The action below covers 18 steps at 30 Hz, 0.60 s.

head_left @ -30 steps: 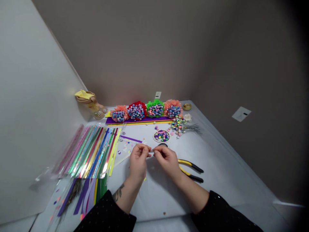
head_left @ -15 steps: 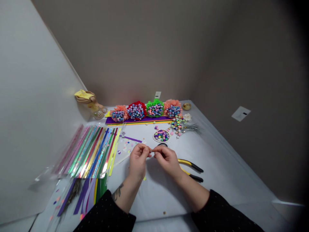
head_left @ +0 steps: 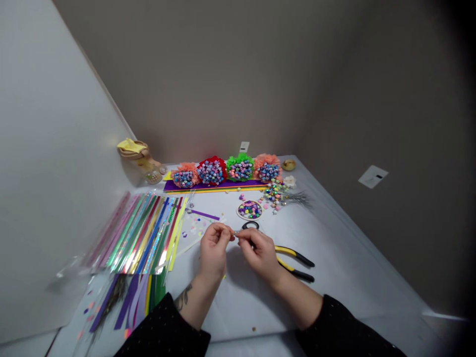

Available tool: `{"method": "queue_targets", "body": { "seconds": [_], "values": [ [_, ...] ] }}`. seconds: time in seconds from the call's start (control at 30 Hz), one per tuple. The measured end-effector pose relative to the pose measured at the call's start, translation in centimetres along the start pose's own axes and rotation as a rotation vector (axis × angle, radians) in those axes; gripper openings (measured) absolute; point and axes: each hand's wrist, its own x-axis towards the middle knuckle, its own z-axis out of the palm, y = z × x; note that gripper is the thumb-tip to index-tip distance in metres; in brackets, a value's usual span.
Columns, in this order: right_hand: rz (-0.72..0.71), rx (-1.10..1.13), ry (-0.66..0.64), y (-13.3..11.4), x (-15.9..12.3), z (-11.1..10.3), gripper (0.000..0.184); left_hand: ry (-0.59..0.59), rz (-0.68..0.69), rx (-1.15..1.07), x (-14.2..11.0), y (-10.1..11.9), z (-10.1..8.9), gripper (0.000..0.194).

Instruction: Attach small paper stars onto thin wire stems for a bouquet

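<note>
Over the middle of the table, my left hand (head_left: 213,246) is closed in a pinch at the fingertips. Facing it, my right hand (head_left: 259,252) pinches too, its fingertips almost meeting the left ones. Between them shows a small silvery piece (head_left: 236,232), mostly hidden by the fingers and too small to make out fully. Just beyond the right hand is a black ring handle (head_left: 251,225), likely of scissors. Pliers with yellow and black handles (head_left: 297,255) lie beside my right wrist, their jaws hidden. An oval dish (head_left: 238,213) of colourful folded paper stars sits ahead of both hands.
Bright paper strips in clear sleeves (head_left: 141,233) cover the left side. Several crepe-paper flowers with star centres (head_left: 211,171) line the back on purple sheets (head_left: 171,186). Loose stars (head_left: 274,191) and thin wires (head_left: 297,198) lie back right. A tan basket-like container (head_left: 134,148) stands back left.
My right hand has shifted slightly, its fingers curling lower, and more of the black ring handle shows. Less of the silvery piece is visible than a second ago. The left hand stays nearly still.
</note>
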Motion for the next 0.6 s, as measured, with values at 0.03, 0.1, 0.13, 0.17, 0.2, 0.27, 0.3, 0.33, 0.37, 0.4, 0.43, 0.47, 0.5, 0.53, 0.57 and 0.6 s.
{"method": "queue_targets", "body": {
  "seconds": [0.03, 0.1, 0.13, 0.17, 0.2, 0.27, 0.3, 0.33, 0.37, 0.4, 0.43, 0.47, 0.5, 0.53, 0.57, 0.6],
  "values": [
    [-0.011, -0.018, 0.012, -0.05, -0.09, 0.09, 0.016, 0.005, -0.003, -0.004, 0.0, 0.03, 0.03, 0.015],
    [-0.021, -0.047, 0.024, -0.09, -0.22, 0.2, 0.017, 0.004, -0.021, -0.005, 0.04, 0.1, -0.01, 0.015],
    [-0.017, -0.057, 0.026, -0.07, -0.25, 0.21, 0.017, -0.003, -0.031, 0.003, 0.08, 0.12, -0.08, 0.015],
    [-0.006, -0.064, 0.024, -0.04, -0.26, 0.21, 0.016, -0.01, -0.036, 0.018, 0.14, 0.14, -0.17, 0.015],
    [0.011, -0.068, 0.021, 0.0, -0.25, 0.2, 0.015, -0.015, -0.038, 0.038, 0.21, 0.14, -0.28, 0.016],
    [0.048, -0.074, 0.008, 0.1, -0.16, 0.19, 0.011, -0.02, -0.028, 0.085, 0.34, 0.09, -0.47, 0.016],
    [0.057, -0.076, 0.005, 0.15, -0.1, 0.2, 0.009, -0.024, -0.023, 0.106, 0.39, 0.04, -0.54, 0.016],
    [0.056, -0.078, 0.003, 0.21, -0.04, 0.23, 0.008, -0.031, -0.017, 0.124, 0.41, -0.02, -0.57, 0.015],
    [0.048, -0.077, 0.002, 0.28, 0.02, 0.27, 0.007, -0.041, -0.013, 0.14, 0.41, -0.07, -0.57, 0.014],
    [0.035, -0.079, 0.002, 0.35, 0.08, 0.31, 0.008, -0.051, -0.012, 0.156, 0.38, -0.11, -0.54, 0.013],
    [0.023, -0.081, 0.002, 0.44, 0.13, 0.33, 0.01, -0.056, -0.014, 0.171, 0.35, -0.13, -0.49, 0.013],
    [0.021, -0.083, 0.001, 0.52, 0.19, 0.33, 0.01, -0.054, -0.022, 0.187, 0.31, -0.12, -0.43, 0.013],
    [0.032, -0.083, 0.0, 0.59, 0.25, 0.28, 0.011, -0.046, -0.032, 0.198, 0.29, -0.08, -0.38, 0.013],
    [0.053, -0.079, 0.0, 0.63, 0.31, 0.16, 0.011, -0.035, -0.045, 0.202, 0.3, 0.01, -0.36, 0.014],
    [0.078, -0.072, -0.005, 0.64, 0.4, -0.02, 0.011, -0.02, -0.053, 0.197, 0.36, 0.12, -0.41, 0.018],
    [0.101, -0.065, -0.022, 0.61, 0.49, -0.27, 0.012, -0.001, -0.05, 0.184, 0.46, 0.26, -0.52, 0.024]
  ]
}}
